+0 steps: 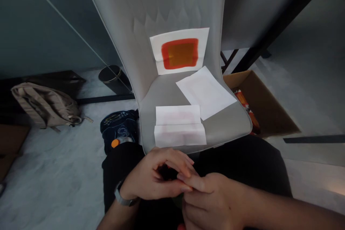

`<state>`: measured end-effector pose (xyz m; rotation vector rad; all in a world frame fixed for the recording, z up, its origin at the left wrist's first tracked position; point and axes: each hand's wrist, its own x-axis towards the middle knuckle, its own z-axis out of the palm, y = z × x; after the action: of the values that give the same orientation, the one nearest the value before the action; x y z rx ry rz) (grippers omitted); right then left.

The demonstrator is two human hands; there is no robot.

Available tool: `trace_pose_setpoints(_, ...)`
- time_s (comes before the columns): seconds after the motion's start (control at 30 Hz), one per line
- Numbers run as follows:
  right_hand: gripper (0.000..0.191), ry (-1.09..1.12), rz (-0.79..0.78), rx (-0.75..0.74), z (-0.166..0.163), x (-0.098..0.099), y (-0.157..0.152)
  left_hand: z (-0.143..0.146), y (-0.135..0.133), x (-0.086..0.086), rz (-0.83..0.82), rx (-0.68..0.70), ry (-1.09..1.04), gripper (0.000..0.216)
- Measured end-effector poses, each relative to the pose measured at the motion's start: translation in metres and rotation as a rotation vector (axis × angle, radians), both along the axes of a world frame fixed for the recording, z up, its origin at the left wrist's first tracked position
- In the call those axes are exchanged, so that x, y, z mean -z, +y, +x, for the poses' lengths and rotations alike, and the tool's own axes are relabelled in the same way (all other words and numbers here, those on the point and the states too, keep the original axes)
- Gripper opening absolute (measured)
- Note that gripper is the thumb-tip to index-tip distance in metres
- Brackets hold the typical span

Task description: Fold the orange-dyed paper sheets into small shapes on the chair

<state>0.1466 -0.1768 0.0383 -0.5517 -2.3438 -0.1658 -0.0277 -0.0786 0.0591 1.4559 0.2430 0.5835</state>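
Note:
My left hand (156,178) and my right hand (212,201) meet low in the view, over my dark-clothed lap. The left hand's fingers curl round a small dark thing that I cannot make out. The right hand's fingers are bent and its fingertips touch those of the left. A watch sits on my left wrist. Just beyond the hands, on a grey chair seat (229,122), lies a folded white paper (179,125). A flat white sheet (206,91) lies further back. A white sheet with an orange-red square (180,51) leans against the chair back.
An open cardboard box (265,106) with orange items stands right of the chair. A dark blue bag (118,129) lies on the floor to the left, with a beige backpack (44,106) and a black bin (111,77) beyond it.

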Motion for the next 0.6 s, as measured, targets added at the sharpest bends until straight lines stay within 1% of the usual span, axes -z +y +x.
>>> trace_pose_setpoints(0.17, 0.039, 0.009, -0.014, 0.014, 0.000, -0.003, 0.001, -0.002, -0.001, 0.003, -0.007, 0.011, 0.008, 0.018)
trace_pose_setpoints(0.27, 0.039, 0.028, -0.033, 0.035, -0.002, -0.004, 0.001, -0.002, -0.002, 0.011, -0.063, -0.012, 0.013, 0.020)
trace_pose_setpoints(0.33, 0.038, 0.080, -0.065, 0.073, 0.000, -0.004, 0.002, -0.002, 0.002, 0.018, -0.112, -0.022, 0.015, 0.024)
trace_pose_setpoints(0.37, 0.034, 0.108, -0.094, 0.109, 0.004, -0.004, 0.004, -0.001, 0.006, 0.021, -0.116, -0.052, 0.025, 0.025)
trace_pose_setpoints(0.4, 0.029, 0.140, -0.127, 0.163, 0.010, -0.003, 0.007, -0.001, 0.012, 0.025, -0.094, -0.119, 0.050, 0.023)
trace_pose_setpoints(0.43, 0.021, 0.173, -0.162, 0.241, 0.018, -0.002, 0.010, -0.001, 0.019, 0.029, -0.039, -0.224, 0.092, 0.020)
trace_pose_setpoints(0.47, 0.013, 0.214, -0.204, 0.341, 0.029, 0.001, 0.015, -0.001, 0.026, 0.033, 0.048, -0.350, 0.150, 0.016)
trace_pose_setpoints(0.5, 0.009, 0.265, -0.252, 0.465, 0.040, 0.004, 0.021, -0.001, 0.033, 0.037, 0.159, -0.476, 0.214, 0.014)
trace_pose_setpoints(0.53, 0.012, 0.330, -0.295, 0.595, 0.052, 0.009, 0.028, -0.001, 0.039, 0.041, 0.282, -0.565, 0.276, 0.013)
trace_pose_setpoints(0.57, 0.015, 0.412, -0.359, 0.720, 0.064, 0.015, 0.035, 0.000, 0.043, 0.045, 0.406, -0.610, 0.330, 0.013)
trace_pose_setpoints(0.6, 0.017, 0.490, -0.444, 0.807, 0.075, 0.023, 0.043, 0.000, 0.044, 0.050, 0.521, -0.615, 0.374, 0.012)
